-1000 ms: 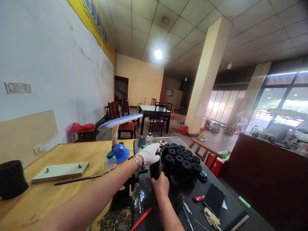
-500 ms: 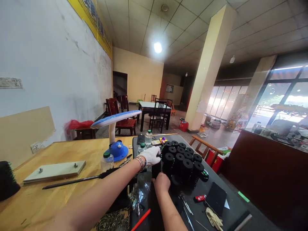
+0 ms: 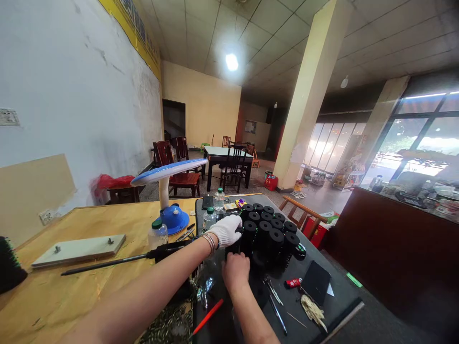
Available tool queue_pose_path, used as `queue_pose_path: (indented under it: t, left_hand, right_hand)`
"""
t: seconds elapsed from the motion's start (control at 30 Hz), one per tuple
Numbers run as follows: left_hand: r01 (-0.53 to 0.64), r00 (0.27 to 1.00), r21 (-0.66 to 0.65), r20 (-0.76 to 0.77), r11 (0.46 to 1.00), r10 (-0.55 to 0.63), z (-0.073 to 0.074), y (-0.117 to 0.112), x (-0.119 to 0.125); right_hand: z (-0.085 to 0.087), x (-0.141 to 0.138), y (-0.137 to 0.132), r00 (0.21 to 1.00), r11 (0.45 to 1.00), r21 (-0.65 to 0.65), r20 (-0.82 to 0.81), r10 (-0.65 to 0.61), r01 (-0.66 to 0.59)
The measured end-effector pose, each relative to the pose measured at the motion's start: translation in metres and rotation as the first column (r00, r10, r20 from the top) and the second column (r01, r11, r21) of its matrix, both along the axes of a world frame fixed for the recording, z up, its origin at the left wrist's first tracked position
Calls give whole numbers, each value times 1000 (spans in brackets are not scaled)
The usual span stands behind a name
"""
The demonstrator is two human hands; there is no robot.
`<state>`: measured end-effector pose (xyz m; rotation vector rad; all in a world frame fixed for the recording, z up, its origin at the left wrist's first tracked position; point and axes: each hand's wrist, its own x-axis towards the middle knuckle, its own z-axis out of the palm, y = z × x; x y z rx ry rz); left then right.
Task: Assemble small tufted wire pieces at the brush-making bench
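My left hand, in a white knit glove with bangles at the wrist, is curled over the top of a black cylinder at the near left of a cluster. My bare right hand is closed just below, against the lower part of that cylinder; its fingertips are hidden. Right beside them stand several upright black cylinders in rows, with round holes in their tops and green glints on some sides. A clear plastic bag lies left of my right wrist.
A blue desk lamp, green-capped jars and a long black-handled tool are on the left. Small metal pieces and a red stick lie near. Pens, a red lighter and a glove lie right.
The whole view has shifted slightly. My right hand sits a little lower relative to the left, and less of the cylinder between them shows. Both hands remain at the same cylinder.
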<state>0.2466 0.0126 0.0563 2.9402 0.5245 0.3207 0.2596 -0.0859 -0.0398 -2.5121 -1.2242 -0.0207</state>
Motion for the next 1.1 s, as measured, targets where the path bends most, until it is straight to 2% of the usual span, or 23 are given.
queue_pose_path:
  t: [0.07,0.13,0.27,0.4,0.63,0.83,1.1]
  left_hand:
    - [1,1000,14,1,1000,-1,0,-2,-1]
    - [4,1000,31,1,999,-4,-1,-4,-2]
    - [29,1000,61,1,998,-29,-3,-4,-5]
    - [56,998,67,-2,996,-56,-8,6,-1]
    - [51,999,172,-12,984,-50,-18,19,3]
    - [63,998,160,1,985,-64,-9,13,0]
    - [26,999,125,33,992,-30,-3,1,-2]
  right_hand:
    - [-2,-5,-1,996,996,-17,9,93,-93]
    - [-5,-9,-1,991,991,-29,0,132,-132]
    - [-9,-10,4,990,990,-44,-50,134,-136]
    - [-12,-7,12,986,989,-69,-110,126,-134]
    - [-15,-5,26,977,989,-74,-180,111,-126]
    - [-17,5,29,979,994,-51,-187,82,-93]
    - [-23,6,19,994,998,23,-90,59,-58]
